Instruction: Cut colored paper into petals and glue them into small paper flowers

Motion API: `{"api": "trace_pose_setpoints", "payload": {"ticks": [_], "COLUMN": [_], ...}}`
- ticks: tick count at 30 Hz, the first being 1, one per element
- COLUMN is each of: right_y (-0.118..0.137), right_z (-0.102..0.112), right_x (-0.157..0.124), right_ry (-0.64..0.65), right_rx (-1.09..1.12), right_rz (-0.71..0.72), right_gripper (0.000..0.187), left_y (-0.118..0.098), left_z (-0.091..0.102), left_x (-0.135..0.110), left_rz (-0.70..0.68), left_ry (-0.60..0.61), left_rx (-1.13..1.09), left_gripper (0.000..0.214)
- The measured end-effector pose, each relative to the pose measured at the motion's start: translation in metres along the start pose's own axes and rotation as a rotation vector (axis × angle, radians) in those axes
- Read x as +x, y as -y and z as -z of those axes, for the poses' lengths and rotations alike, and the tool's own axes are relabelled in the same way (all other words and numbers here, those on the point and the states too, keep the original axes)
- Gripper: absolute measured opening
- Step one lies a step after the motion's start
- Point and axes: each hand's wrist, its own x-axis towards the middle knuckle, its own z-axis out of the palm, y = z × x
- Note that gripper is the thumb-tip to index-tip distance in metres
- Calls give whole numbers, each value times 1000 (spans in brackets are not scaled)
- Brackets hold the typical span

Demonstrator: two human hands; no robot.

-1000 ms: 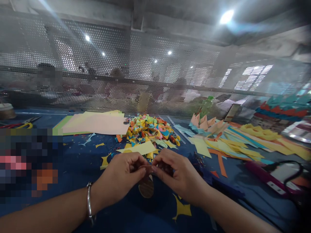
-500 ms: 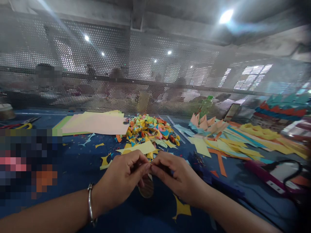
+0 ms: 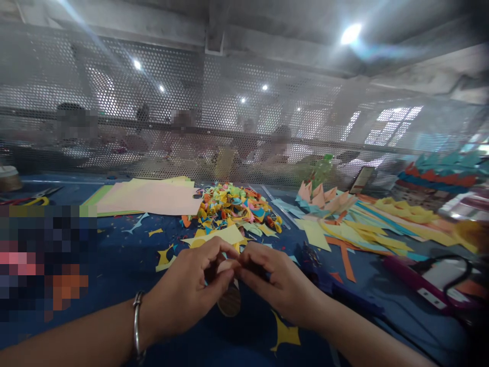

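Observation:
Both my hands meet at the front middle of the blue table, fingertips together. My left hand (image 3: 194, 285), with a silver bangle at the wrist, is closed in a pinch. Against it, my right hand (image 3: 277, 283) is closed too, its thumb and fingers pressed together. Something small and pale shows between the fingertips, but I cannot make out what it is. Just below them lies a round brown disc (image 3: 229, 302) with a wood-like surface, partly covered by the fingers. A yellow paper offcut (image 3: 286, 330) lies beneath my right hand, and a pale yellow paper strip (image 3: 217, 236) lies beyond both.
A heap of colourful paper pieces (image 3: 233, 204) stands ahead, beside stacked paper sheets (image 3: 148, 199). At right are paper strips (image 3: 367, 229), peach zigzag paper (image 3: 324, 196), a blue glue gun (image 3: 351, 295) and a purple power strip (image 3: 416, 285). Scissors (image 3: 38, 199) lie far left; a perforated screen (image 3: 171, 102) stands behind.
The fingertips have shifted slightly, and a pale bit now shows more between them. More of the brown disc is visible. The camera view has tilted a little; the table things look unchanged.

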Motion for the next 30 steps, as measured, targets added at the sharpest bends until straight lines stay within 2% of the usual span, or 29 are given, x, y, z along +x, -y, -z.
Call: {"api": "trace_pose_setpoints", "payload": {"ticks": [9, 14, 20, 24, 30], "right_y": [4, 3, 5, 6, 5], "right_z": [0, -1, -1, 0, 1], "right_x": [0, 2, 2, 2, 3], "right_ry": [24, 43, 67, 67, 66], "right_rx": [22, 15, 24, 3, -28], "right_rz": [-9, -22, -9, -13, -6], "right_gripper": [18, 14, 12, 9, 12], "left_y": [-1, 0, 3, 5, -2], "left_z": [0, -2, -4, -3, 3], "left_x": [-2, 0, 2, 1, 2], "left_rz": [-27, -23, -39, -5, 80], "left_ry": [-14, -15, -26, -56, -17], "left_rx": [111, 97, 97, 106, 140], "left_gripper": [19, 33, 35, 36, 27]}}
